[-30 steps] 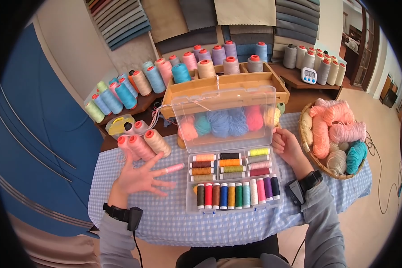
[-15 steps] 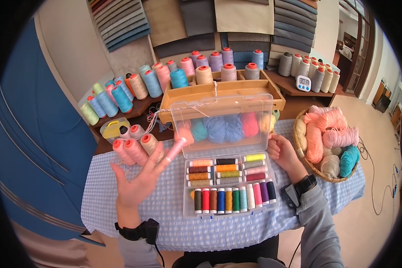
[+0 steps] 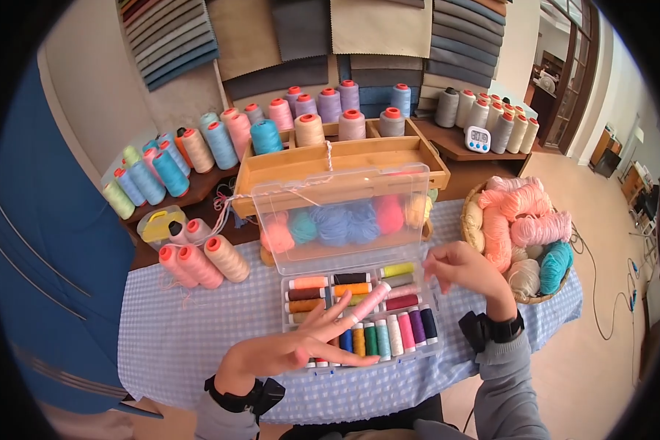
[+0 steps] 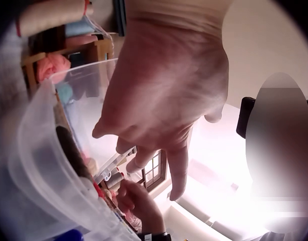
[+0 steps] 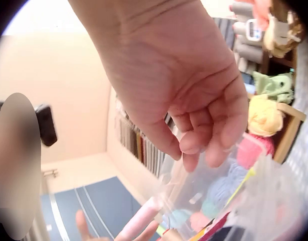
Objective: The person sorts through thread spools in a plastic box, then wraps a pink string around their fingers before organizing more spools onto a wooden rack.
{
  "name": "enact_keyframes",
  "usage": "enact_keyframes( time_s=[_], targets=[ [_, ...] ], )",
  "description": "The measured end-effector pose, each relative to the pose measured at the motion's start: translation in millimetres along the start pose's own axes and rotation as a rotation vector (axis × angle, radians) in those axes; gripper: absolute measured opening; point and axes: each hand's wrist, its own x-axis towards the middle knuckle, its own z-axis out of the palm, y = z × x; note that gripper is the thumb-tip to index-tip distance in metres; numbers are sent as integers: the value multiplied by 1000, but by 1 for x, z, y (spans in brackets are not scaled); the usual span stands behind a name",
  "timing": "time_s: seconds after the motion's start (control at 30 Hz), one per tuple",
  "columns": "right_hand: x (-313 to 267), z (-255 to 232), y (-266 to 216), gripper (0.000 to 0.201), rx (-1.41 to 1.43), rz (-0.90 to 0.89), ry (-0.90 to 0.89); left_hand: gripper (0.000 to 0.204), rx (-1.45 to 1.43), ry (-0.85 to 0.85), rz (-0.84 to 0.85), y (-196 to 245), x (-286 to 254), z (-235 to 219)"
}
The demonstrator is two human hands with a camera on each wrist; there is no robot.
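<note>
My left hand (image 3: 293, 348) reaches over the open clear plastic box (image 3: 323, 262), fingers straight and spread. On the end of one finger sits a small pink thread spool (image 3: 372, 301), in line with that finger. In the right wrist view the pink spool also shows low down beside the fingers. Rows of colourful thread spools (image 3: 394, 334) lie in the box, some partly covered by my left hand. My right hand (image 3: 473, 271) hovers by the box's right side, fingers loosely bent, nothing visible in them.
Behind the box's raised lid are balls of yarn and a wooden tray (image 3: 286, 165) bearing large cones. A wicker basket (image 3: 539, 297) of yarn stands right. Pink and cream cones (image 3: 198, 264) stand left on the checked cloth (image 3: 154, 330). A white timer (image 3: 478, 139) sits at back right.
My left hand has swung rightward from the cloth to over the box, carrying the pink spool on its finger. My right hand has shifted slightly off the lid's right edge. The view has turned a little.
</note>
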Motion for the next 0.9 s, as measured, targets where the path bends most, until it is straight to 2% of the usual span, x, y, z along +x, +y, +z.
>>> enact_keyframes(
  time_s=[0.03, 0.07, 0.13, 0.2, 0.23, 0.27, 0.37, 0.47, 0.8, 0.9],
  targets=[
    [-2, 6, -1, 11, -40, -110, 45, 104, 34, 1, 2, -1, 2, 0],
    [-5, 12, -12, 11, -38, -105, 46, 104, 30, -2, 2, -1, 3, 1],
    [-10, 28, -42, 23, -515, -668, 102, 97, 52, -23, -25, -2, 3, 3],
    [-13, 48, -49, 35, -498, -652, -7, 94, 54, -13, -6, -5, 3, 8],
    [-15, 59, -50, 30, -610, -732, 22, 92, 64, 1, 11, -6, 3, 10],
    [-15, 66, -47, 30, -613, -728, 25, 92, 63, -2, 16, -6, 3, 11],
    [-11, 74, -41, 28, -857, -693, -92, 89, 94, 11, 54, -6, 3, 16],
    [-5, 74, -34, 27, -849, -758, -127, 86, 114, 48, 48, -11, 2, 19],
    [-2, 78, -30, 21, -789, -689, -178, 85, 63, 90, 37, -16, -2, 21],
    [-2, 79, -31, 19, -855, -677, -174, 86, 70, 93, 22, -13, -1, 18]
  ],
)
